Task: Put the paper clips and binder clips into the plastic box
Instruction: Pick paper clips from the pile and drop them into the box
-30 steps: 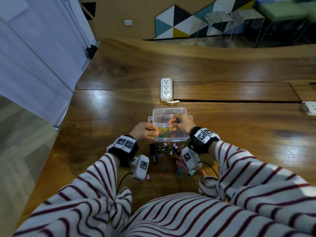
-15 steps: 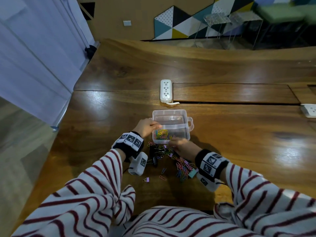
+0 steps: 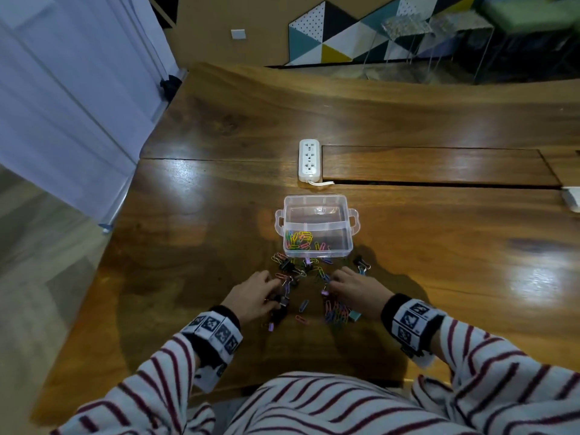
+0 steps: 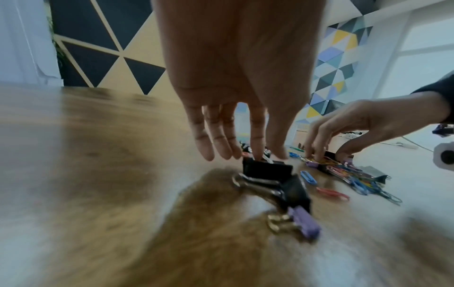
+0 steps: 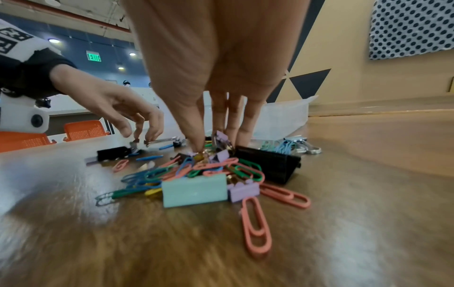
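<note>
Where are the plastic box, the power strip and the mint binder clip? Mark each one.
plastic box [image 3: 317, 199]: head view, on its far rim.
power strip [image 3: 309, 158]: head view, on the middle of its socket face.
mint binder clip [image 5: 194, 191]: right wrist view, on its flat side.

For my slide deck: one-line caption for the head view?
Both hands, left hand and right hand, reach into scattered clips before plastic box.

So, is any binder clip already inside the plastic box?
No, the plastic box holds only coloured paper clips; the binder clips lie on the table.

White sleeves [image 3: 502, 381] with dark red stripes; black wristbands [image 3: 411, 321] bearing white square-code tags.
</note>
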{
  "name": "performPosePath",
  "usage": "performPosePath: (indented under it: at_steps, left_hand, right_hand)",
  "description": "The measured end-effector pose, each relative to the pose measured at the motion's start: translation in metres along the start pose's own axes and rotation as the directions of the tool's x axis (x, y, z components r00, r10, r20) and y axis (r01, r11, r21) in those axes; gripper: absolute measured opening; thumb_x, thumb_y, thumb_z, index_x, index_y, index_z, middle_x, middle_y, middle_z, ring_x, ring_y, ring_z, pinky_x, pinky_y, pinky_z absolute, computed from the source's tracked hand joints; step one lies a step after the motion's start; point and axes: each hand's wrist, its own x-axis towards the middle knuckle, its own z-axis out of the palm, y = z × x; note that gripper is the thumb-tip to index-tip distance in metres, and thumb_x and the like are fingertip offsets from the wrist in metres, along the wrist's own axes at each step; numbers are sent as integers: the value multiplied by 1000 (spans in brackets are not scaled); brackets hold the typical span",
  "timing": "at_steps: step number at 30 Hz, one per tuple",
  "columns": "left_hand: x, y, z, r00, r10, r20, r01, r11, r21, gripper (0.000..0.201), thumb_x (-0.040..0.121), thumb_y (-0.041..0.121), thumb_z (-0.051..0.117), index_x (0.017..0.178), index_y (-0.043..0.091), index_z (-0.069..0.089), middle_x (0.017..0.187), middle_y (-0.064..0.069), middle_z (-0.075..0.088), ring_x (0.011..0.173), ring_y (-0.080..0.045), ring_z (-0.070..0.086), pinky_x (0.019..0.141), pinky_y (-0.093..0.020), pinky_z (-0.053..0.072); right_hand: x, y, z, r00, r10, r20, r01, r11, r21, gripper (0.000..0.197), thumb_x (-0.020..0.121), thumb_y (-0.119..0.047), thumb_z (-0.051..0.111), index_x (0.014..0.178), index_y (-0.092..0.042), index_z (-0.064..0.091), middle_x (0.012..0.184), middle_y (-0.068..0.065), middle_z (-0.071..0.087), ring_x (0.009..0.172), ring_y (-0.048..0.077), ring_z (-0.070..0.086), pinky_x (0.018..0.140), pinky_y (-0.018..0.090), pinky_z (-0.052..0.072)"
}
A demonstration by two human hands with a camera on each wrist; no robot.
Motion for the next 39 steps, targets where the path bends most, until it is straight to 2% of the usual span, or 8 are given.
performPosePath:
  at_steps: [6,12,23,25,28,32,36,39]
  left_hand:
    - [37,-9,-19,949,-95,-300,40,982,-185,22,92,13,46,112,13,57,121,-5,52,109,-19,53,97,-37,47]
    - [68,-11,-15,983,-122,-136,114,991,-65,49,83,8,61,128,17,44,129,-4,43,122,-21,40,93,-37,46]
    - [58,-11,-16,997,-78,-3,78,994,-70,20,88,14,55,107,9,55,114,-9,54,106,-24,53,92,-35,47]
    - [54,-15,-16,995,-103,-18,98,982,-162,20,87,11,57,106,7,59,113,-11,59,102,-22,58,85,-26,49]
    - [45,-24,-20,980,-201,15,187,883,-431,18,85,6,60,102,5,62,102,-9,65,75,-12,62,59,-10,51]
    - [35,-30,-27,972,-217,96,230,772,-593,19,84,5,61,103,5,62,95,-1,61,72,-6,61,55,-8,51]
    - [33,-26,-31,975,-201,93,216,772,-598,20,85,6,59,104,6,65,94,1,62,74,-3,59,55,-9,50]
    - [36,-19,-33,979,-189,71,193,776,-600,23,85,5,58,107,6,65,94,3,61,75,1,57,56,-7,50]
  right_hand:
    - [27,-10,-14,982,122,-143,-111,990,85,18,93,-9,42,106,-3,53,107,13,56,95,29,56,71,32,43]
    - [46,-20,-2,921,387,-51,-368,903,221,36,84,-15,59,116,-7,44,123,9,47,117,26,44,86,42,50]
    - [44,-13,-8,965,259,32,-258,926,277,20,83,1,50,101,-3,56,108,16,60,101,31,55,85,42,48]
    - [42,-6,-15,959,284,14,-258,851,457,16,81,2,57,96,-2,63,101,15,66,87,23,60,82,35,51]
    - [38,5,-34,930,363,64,-266,540,799,13,78,4,63,89,-2,66,89,11,66,73,13,59,76,30,53]
    - [41,15,-65,915,397,78,-185,240,953,16,77,8,63,75,-8,62,78,3,63,72,13,60,66,19,56]
    - [61,23,-79,868,491,79,-192,185,964,22,78,14,58,71,-8,59,74,6,60,68,15,58,53,13,53]
    - [78,28,-73,831,552,70,-245,250,937,26,75,10,64,66,-14,62,86,15,66,80,24,62,80,31,56]
